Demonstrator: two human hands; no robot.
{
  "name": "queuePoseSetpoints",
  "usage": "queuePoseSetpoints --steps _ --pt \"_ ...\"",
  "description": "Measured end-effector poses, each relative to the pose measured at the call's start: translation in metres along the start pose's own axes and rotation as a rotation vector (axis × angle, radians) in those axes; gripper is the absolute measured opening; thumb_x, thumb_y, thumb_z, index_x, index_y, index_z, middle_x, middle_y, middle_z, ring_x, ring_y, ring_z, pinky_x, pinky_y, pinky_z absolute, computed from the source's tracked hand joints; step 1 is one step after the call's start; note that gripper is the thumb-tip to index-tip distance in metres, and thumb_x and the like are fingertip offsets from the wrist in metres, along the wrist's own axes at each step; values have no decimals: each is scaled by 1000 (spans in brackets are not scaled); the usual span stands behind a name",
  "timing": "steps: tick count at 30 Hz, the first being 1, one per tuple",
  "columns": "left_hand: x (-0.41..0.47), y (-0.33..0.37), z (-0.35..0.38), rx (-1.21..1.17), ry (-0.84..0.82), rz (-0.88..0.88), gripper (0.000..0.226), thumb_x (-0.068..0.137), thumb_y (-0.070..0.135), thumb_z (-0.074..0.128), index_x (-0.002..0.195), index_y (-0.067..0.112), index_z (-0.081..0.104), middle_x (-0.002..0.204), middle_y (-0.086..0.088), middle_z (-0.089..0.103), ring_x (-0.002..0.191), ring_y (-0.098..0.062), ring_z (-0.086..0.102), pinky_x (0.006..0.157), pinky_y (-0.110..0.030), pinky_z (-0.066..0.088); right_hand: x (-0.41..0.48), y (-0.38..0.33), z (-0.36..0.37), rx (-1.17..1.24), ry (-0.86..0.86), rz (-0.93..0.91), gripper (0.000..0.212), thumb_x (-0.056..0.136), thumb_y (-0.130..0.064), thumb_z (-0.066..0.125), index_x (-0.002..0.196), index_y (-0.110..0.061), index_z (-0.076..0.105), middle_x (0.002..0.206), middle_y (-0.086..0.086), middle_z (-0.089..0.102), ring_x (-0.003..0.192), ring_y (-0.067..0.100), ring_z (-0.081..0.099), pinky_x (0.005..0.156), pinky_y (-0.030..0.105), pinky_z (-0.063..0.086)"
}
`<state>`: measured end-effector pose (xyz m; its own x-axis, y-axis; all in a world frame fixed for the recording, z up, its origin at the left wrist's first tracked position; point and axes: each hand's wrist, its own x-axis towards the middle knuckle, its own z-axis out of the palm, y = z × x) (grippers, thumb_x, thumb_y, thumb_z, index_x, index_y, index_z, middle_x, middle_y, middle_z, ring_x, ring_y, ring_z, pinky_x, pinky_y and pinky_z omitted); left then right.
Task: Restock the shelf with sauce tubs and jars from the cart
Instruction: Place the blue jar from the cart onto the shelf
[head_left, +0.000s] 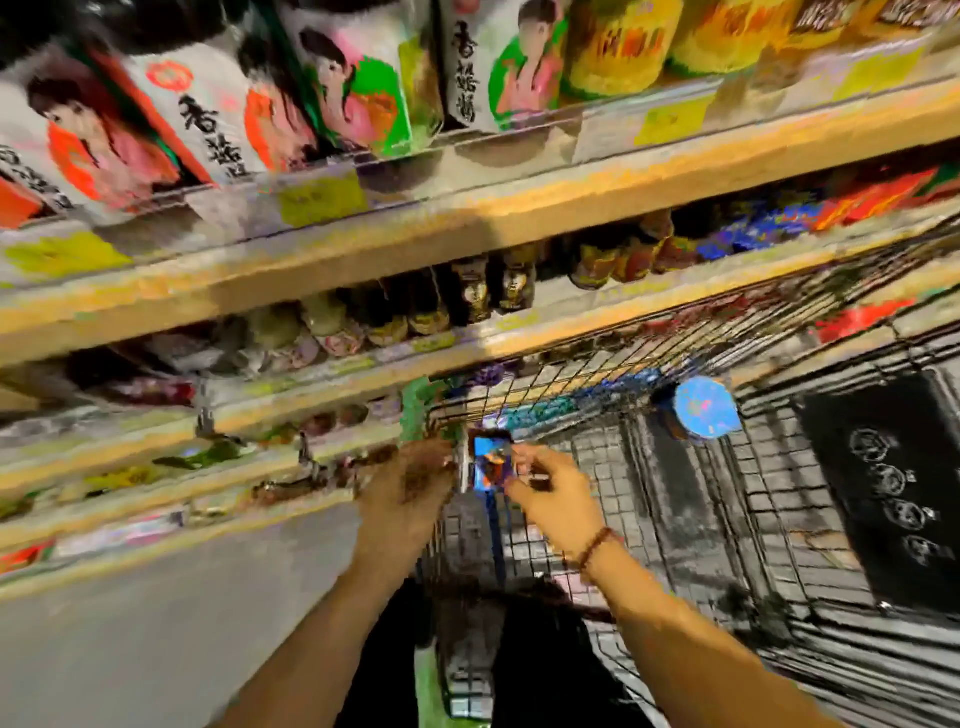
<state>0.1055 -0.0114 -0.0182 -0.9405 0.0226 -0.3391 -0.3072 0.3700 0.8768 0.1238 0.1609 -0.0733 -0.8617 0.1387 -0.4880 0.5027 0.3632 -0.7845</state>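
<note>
The frame is heavily blurred. Both my hands are low in the middle, over the near corner of the wire cart (613, 395). My right hand (553, 493) has its fingers curled round a small jar with a blue label (491, 462). My left hand (410, 488) is just left of that jar at the cart's rim; whether it touches the jar or grips anything is unclear. Another jar with a round blue lid (706, 408) lies on its side farther back in the cart. Shelf boards (467, 218) run across the top with rows of jars (467, 296) on them.
Large white tubs with printed labels (218, 119) and yellow tubs (623, 47) fill the top shelf. Lower shelves at left hold small packets. A black sheet (893, 488) lies in the cart at right. Grey floor (156, 623) shows at bottom left.
</note>
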Motion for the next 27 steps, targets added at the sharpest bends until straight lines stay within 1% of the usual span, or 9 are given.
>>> queuePoseSetpoints --steps 3,5,7,10,13,16,20,24,27 --pt "-16 -5 12 -94 104 -77 24 78 7 69 101 7 69 89 14 65 77 17 60 73 -1 42 16 6 -4 -37 -110 -5 38 84 -5 69 121 -6 61 117 12 65 108 24 61 98 34 47" --pt "-24 -8 14 -150 196 -131 30 67 34 67 94 24 67 93 11 69 85 5 64 79 -8 47 31 12 -2 -77 -121 -24 38 83 -1 68 120 -3 61 122 14 64 114 28 60 102 37 45" --pt "-34 -15 16 -153 268 -167 24 67 36 66 89 29 65 95 2 70 91 -7 65 84 -17 48 45 16 1 -176 -196 -43 43 84 -1 65 126 -4 58 126 15 61 118 30 57 104 39 43" --pt "-49 -29 29 -146 308 -233 21 85 5 63 92 24 66 99 0 69 91 -2 64 84 -15 49 64 26 9 -295 -310 -57 54 86 -8 67 137 -11 49 134 8 52 122 26 52 103 32 42" --pt "-62 -36 48 -225 296 -321 26 87 -1 57 100 17 68 97 7 71 87 1 65 78 -10 50 77 38 17 -370 -382 -87 62 88 -7 64 144 -16 39 131 0 45 120 16 46 93 6 35" --pt "-68 -42 64 -288 277 -373 24 88 3 58 100 21 68 96 11 71 89 3 65 82 -15 52 92 52 27 -628 -390 -198 76 85 -23 69 149 -19 29 152 5 34 139 27 31 111 25 27" --pt "-71 -51 75 -286 234 -404 24 90 4 56 105 18 67 102 10 69 93 5 62 80 -5 46 106 66 44 -834 -304 -245 109 68 -41 81 152 -14 18 152 11 30 137 35 30 112 39 33" --pt "-75 -64 79 -255 184 -439 26 91 11 57 110 26 65 107 16 68 98 8 60 83 -5 44 115 75 58 -966 -219 -298 127 62 -52 83 152 -8 5 157 14 18 144 33 20 117 37 20" --pt "-76 -69 82 -257 181 -466 26 90 9 57 109 26 66 106 16 68 96 8 61 83 -5 44 120 80 65 -1077 -144 -349 121 62 -47 84 150 -3 14 150 17 28 135 34 31 116 40 25"
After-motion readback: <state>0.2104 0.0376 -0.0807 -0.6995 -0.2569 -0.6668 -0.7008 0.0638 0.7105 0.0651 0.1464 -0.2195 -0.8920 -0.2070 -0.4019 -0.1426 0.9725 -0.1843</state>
